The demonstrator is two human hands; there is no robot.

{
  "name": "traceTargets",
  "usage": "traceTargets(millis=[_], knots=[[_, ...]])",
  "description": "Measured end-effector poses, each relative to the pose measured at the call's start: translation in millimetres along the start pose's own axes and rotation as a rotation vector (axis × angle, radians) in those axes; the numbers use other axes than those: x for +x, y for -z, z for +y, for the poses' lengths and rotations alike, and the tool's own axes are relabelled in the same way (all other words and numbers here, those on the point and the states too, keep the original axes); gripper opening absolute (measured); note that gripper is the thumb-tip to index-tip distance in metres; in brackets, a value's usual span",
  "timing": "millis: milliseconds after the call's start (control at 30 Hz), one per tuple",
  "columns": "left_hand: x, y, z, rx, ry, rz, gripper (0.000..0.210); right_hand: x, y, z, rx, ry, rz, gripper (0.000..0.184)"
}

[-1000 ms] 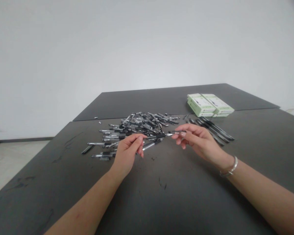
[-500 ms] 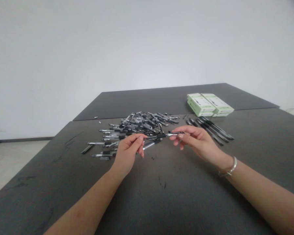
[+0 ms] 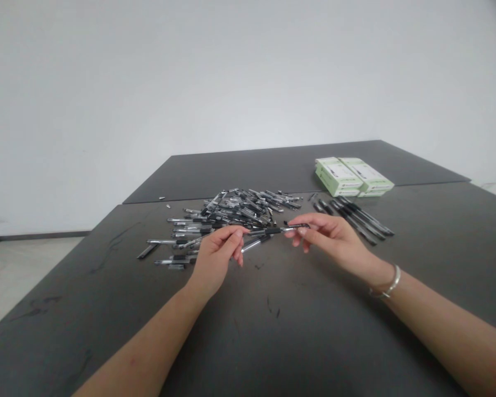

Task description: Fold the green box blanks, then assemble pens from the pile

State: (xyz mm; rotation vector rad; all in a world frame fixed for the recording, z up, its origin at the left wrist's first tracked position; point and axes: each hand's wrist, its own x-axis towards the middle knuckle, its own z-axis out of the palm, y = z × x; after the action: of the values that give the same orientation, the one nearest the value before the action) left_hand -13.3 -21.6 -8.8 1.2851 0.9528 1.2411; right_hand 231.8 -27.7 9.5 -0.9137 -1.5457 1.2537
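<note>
Between thumb and fingers, my left hand [image 3: 221,248] pinches the rear of a pen [image 3: 268,232] with a black grip, held level above the table. At the pen's tip end, the fingers of my right hand [image 3: 324,237] are closed on a clear pen cap [image 3: 296,226] with a black clip. Cap and pen lie in one line, the cap's mouth around the tip beside the grip. How far the cap is on cannot be made out. Just behind my hands spreads a heap of loose pens and caps [image 3: 240,207].
Right of the heap, several capped pens [image 3: 361,218] lie side by side on the dark table [image 3: 248,331]. Green and white boxes [image 3: 351,176] are stacked behind them. Small loose pieces [image 3: 168,206] lie left of the heap. A pale wall [image 3: 248,77] stands behind the table.
The cap in my right hand has moved slightly left, closer to the pen's grip; the bare tip between them no longer shows. My left hand has hardly moved.
</note>
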Motion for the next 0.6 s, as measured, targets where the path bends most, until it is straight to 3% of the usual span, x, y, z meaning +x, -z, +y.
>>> traceTargets(millis=[600], knots=[[-0.3,0.1,-4.0,0.032,0.036,-0.126,0.017,-1.6,-7.1,1.3,-0.024,-0.065,-0.097,0.026]])
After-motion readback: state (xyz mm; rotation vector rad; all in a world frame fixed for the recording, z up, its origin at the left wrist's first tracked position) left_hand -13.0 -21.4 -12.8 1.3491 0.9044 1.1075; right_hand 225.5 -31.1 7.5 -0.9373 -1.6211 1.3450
